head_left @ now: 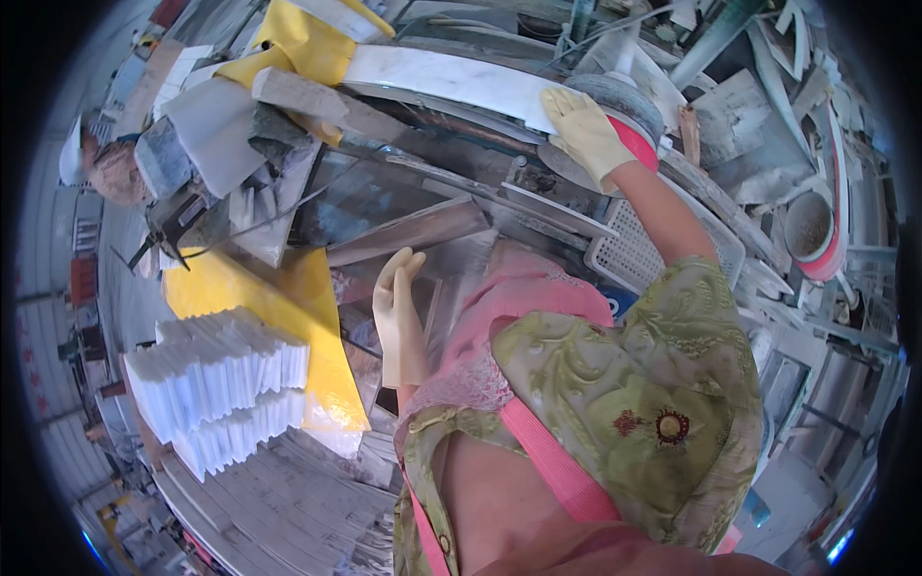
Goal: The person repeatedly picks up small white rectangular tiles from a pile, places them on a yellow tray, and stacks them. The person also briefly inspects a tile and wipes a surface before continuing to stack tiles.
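My right hand (582,136), in a cream rubber glove, reaches forward with its fingers laid flat over the right end of a long white marble-like strip (451,82). Just beside that hand is a round grey wheel (622,104) with a red rim band (636,142). A cream glove also covers my left hand (396,305), which is raised near my waist. Its fingers are stretched out and nothing is in them. Whether my right thumb grips the strip's underside is hidden.
Stacked thin white strips (221,374) stand at the left beside a yellow sheet (322,336). More yellow sheeting (303,43) drapes the far end of the strip. A white perforated crate (629,245) is below my right arm. Broken slabs (740,115) and another red-rimmed wheel (812,228) lie right.
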Available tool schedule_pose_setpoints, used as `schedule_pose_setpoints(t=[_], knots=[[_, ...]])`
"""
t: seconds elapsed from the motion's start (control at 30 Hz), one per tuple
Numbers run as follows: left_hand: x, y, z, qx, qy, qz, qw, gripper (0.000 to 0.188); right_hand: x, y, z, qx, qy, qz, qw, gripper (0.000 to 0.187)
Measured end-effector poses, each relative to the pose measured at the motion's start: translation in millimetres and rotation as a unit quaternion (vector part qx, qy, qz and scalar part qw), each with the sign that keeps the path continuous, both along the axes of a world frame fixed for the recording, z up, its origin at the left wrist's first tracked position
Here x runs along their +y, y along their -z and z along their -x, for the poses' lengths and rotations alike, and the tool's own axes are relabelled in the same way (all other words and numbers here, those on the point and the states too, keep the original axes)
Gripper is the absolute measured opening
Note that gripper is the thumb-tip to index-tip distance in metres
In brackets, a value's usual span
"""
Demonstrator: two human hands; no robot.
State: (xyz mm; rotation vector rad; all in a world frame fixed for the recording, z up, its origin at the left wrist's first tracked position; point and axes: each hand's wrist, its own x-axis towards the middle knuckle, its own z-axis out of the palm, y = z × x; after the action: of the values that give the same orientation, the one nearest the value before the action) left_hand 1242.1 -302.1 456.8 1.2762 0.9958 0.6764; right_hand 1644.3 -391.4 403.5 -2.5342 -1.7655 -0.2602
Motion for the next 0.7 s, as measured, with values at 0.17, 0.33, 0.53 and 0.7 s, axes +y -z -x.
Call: schedule_pose_setpoints(t=[0.17, 0.33, 0.53, 0.7], knots=[[-11.1, -1.1, 18.8, -0.002, -0.076, 0.045, 0.996, 0.037, 18.2, 4.3, -4.4, -0.047, 0.034, 0.065, 0.996, 0.065], [-21.6, -5.2, 45.1, -0.010, -0.120, 0.092, 0.988, 0.035, 13.5, -4.2, -11.5, -0.045, -0.074, 0.009, 0.996, 0.061], [-49.0, -5.6, 100.6, -0.015, -0.106, 0.047, 0.993, 0.045, 29.7, -42.3, -39.5, 0.028, -0.032, 0.018, 0.999, 0.031], [-61.2, 11.4, 138.3, -0.036, -0.129, 0.018, 0.991, 0.044, 88.9, -63.9, 38.8, 0.299, -0.034, 0.010, 0.954, 0.030]])
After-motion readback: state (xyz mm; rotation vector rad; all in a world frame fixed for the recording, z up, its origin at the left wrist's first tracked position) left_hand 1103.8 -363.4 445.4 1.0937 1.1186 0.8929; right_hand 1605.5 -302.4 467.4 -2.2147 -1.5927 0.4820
